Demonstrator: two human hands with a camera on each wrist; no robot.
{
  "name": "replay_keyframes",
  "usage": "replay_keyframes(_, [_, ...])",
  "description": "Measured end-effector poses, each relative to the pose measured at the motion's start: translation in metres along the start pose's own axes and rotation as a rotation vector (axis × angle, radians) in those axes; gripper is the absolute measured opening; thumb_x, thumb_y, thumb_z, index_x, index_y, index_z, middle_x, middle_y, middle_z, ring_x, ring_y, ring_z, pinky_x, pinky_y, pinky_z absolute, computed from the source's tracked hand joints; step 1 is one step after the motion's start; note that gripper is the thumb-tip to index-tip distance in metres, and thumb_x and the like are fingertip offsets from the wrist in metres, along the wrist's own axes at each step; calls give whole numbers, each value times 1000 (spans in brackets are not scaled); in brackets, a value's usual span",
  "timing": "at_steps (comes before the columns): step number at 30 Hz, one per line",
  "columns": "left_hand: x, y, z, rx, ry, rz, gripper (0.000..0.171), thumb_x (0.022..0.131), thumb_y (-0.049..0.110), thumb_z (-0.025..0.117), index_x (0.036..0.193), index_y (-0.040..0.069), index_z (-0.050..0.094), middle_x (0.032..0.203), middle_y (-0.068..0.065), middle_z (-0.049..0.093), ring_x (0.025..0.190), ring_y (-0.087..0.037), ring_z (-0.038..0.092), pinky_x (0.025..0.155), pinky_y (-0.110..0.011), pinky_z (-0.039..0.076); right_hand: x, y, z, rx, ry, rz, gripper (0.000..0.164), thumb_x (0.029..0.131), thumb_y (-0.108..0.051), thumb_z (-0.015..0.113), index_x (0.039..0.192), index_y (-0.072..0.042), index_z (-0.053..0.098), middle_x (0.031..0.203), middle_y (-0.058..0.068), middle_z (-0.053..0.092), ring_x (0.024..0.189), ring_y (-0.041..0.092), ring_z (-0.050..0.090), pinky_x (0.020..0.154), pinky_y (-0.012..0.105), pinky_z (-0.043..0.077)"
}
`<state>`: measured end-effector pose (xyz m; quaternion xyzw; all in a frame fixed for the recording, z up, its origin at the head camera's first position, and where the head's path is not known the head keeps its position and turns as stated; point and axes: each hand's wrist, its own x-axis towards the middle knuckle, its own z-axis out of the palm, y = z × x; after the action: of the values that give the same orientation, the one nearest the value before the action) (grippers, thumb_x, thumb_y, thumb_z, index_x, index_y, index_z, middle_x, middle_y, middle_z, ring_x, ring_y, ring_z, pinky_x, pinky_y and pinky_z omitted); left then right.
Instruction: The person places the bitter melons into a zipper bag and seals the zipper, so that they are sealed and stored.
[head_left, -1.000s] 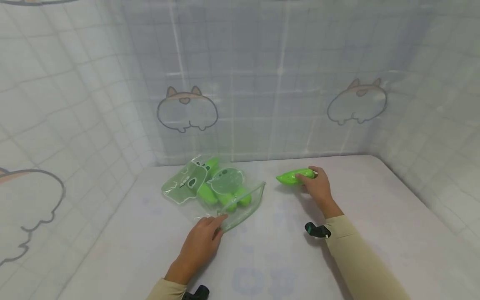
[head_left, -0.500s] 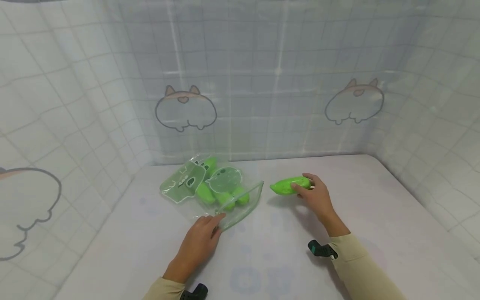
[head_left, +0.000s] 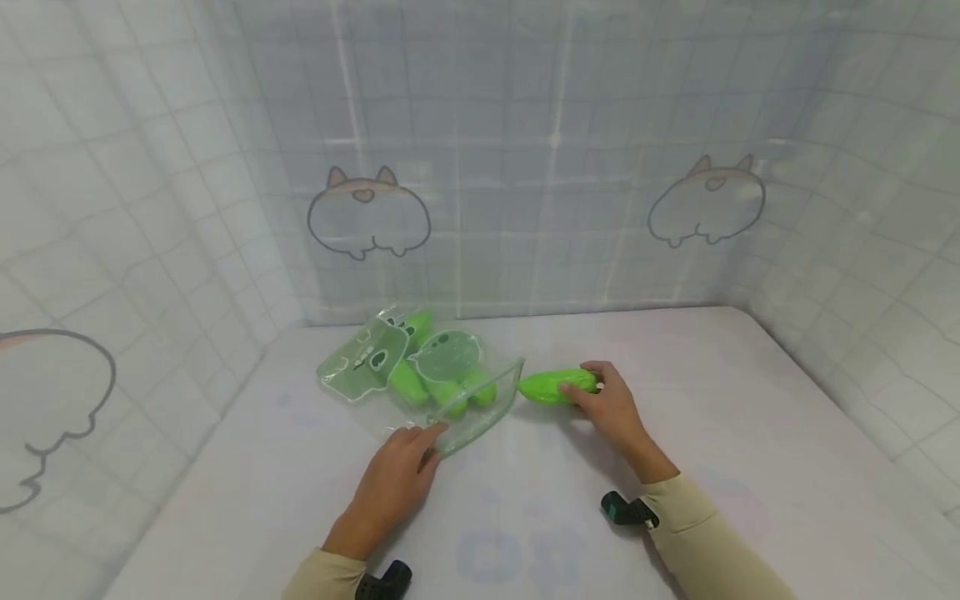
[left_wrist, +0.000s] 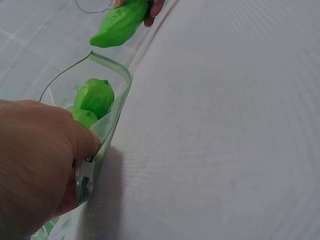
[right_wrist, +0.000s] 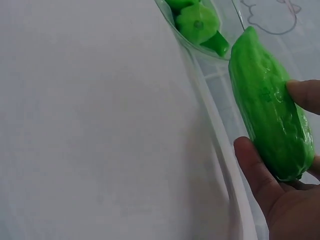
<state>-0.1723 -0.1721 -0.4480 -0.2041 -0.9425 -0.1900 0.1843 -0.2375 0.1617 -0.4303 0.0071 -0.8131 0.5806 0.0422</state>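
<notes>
A clear zip bag with green cartoon prints lies on the table, its mouth spread toward the right. Several bright green toy vegetables show inside it. My left hand pinches the near edge of the bag's mouth, thumb on top in the left wrist view. My right hand grips a glossy, bumpy toy bitter melon by its blunt end, between thumb and fingers. The melon's pointed tip faces the bag and lies close to the right corner of its mouth. Whether tip and bag touch, I cannot tell.
The white table has a rounded far right corner. Grid-patterned curtains with cartoon animals, such as the back curtain, stand behind and on both sides. Black devices are strapped at both wrists, among them the right wrist device.
My right hand has carried the toy bitter melon leftward and slightly nearer to me, up to the bag's mouth. My left hand stays on the bag's edge. The head view has shifted slightly.
</notes>
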Motion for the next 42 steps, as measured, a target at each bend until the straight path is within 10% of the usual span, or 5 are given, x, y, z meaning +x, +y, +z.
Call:
replay_keyframes(13, [0, 1, -1, -5, 10, 9, 42, 86, 8, 77, 127, 14, 67, 97, -2, 69, 89, -19, 61, 76, -40, 52, -8, -8, 18, -95, -56, -92, 52, 91, -26, 75, 136, -6, 57, 115, 17, 61, 78, 20, 64, 72, 33, 53])
replay_keyframes(24, [2, -2, -1, -5, 15, 31, 43, 86, 8, 77, 127, 15, 67, 93, 1, 67, 87, -18, 60, 75, -40, 52, -16, -19, 34, -218, -91, -138, 50, 91, -24, 71, 137, -8, 61, 138, 18, 56, 130, 34, 49, 105, 54, 39])
replay_keyframes(42, [0, -5, 1, 19, 6, 26, 43, 87, 10, 77, 128, 15, 66, 89, 5, 64, 85, -15, 57, 73, -37, 51, -26, -24, 56, -179, -167, -238, 44, 88, -10, 71, 132, -8, 65, 123, 11, 62, 111, 23, 59, 92, 43, 52])
